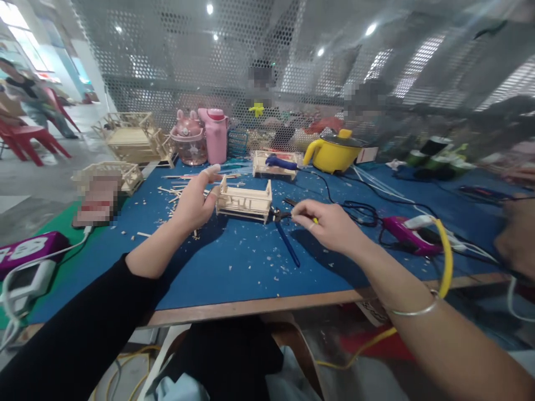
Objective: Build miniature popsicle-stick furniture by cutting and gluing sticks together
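My left hand (198, 197) holds the left end of a small pale wooden model (244, 201) with railings, thumb and fingers closed about its corner post. The model stands upright on the blue mat. Close to its right end is a pair of pliers (288, 242) with spread handles, one blue handle pointing toward the table's front. My right hand (328, 224) is closed, its fingertips pinching the pliers at the other handle, partly hidden by the fingers. A bit of yellow shows under the hand. Behind, a blue-handled glue gun (282, 162) rests on another wooden model (267, 171).
Thin wooden sticks (173, 195) and scraps lie left of the model. A pink bottle (216, 136), a bucket (190, 146) and a yellow pot (336, 153) line the mesh partition. Cables run to a purple power strip (412, 236). A phone (98, 200) is at left; another person's hand (516, 239) at right.
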The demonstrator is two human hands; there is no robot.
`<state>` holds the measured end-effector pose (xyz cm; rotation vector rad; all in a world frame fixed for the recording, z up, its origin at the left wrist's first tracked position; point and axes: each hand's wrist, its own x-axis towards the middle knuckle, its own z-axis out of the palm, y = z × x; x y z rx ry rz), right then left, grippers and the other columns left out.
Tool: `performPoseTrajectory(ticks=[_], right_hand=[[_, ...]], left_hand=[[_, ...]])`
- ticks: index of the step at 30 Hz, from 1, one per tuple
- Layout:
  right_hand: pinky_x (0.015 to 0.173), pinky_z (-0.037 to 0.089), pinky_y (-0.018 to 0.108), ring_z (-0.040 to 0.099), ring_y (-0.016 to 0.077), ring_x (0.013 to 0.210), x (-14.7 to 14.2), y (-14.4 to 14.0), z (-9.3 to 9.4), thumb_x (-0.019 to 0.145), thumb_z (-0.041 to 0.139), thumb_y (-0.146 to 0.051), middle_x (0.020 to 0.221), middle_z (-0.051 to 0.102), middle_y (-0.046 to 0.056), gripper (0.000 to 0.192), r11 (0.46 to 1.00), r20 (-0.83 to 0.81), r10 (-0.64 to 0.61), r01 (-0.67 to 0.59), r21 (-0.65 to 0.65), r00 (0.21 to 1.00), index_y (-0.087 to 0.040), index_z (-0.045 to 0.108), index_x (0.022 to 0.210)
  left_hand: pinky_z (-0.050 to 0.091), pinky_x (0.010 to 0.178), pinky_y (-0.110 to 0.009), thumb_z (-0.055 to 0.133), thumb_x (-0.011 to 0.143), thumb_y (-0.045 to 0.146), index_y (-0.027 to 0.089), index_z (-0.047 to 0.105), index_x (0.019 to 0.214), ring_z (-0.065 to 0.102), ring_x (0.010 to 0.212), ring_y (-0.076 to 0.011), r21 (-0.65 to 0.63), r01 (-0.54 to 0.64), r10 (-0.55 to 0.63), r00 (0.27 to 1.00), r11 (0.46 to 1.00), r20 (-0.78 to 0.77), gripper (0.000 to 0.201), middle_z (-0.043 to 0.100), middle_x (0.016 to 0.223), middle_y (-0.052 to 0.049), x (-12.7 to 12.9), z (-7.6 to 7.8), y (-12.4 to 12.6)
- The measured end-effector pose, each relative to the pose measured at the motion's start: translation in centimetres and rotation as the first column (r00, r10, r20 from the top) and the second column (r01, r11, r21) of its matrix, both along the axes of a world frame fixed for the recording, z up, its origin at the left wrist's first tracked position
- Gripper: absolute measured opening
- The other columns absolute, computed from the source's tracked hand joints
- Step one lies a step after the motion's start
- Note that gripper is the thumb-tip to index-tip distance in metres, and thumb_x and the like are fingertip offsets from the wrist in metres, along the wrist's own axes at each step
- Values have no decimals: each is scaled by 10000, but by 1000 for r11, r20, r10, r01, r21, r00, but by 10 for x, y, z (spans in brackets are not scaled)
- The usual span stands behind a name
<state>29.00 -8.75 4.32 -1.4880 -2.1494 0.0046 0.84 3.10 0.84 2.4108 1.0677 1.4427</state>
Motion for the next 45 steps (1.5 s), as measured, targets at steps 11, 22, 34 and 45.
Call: performPoseTrajectory(ticks=[11, 22, 34, 45], right_hand=[[746, 466, 323, 637, 198, 806, -66, 59, 7, 859, 578, -232, 858, 706, 53, 113, 950, 45, 135, -143, 277, 990, -193, 677, 820], [850, 415, 388, 629, 208, 838, -56, 51, -9, 880, 611, -323, 831, 708, 19, 111, 870, 28, 191, -183, 459, 981, -254, 664, 810], [863, 402, 378, 623, 181, 785, -59, 48, -13, 863, 636, -424, 806, 704, 2, 191, 830, 48, 238, -229, 509, 970, -234, 643, 881], [853, 513, 384, 660, 217, 943, -27, 70, -17, 884, 566, -290, 1016, 702, 89, 192, 951, -12, 158, -149, 269, 987, -188, 727, 905]], left_hand=[[415, 1030, -470, 552, 664, 101, 164, 346, 1420, 524, 1151, -280, 152, 197, -182, 977, 969, -110, 786, 625, 1224, -106, 11, 0, -12], [462, 971, -390, 633, 816, 300, 218, 316, 1435, 615, 1007, -222, 44, 269, -268, 963, 962, -41, 701, 692, 1049, -58, 21, 6, -29], [503, 672, -268, 631, 785, 157, 169, 388, 1361, 633, 699, -130, -262, 522, -402, 825, 812, 397, 625, 656, 752, 15, 34, 6, -42], [522, 788, -287, 668, 729, 99, 180, 491, 1202, 660, 767, -132, -290, 339, -89, 773, 895, 628, 512, 664, 730, 28, 16, 3, 2]])
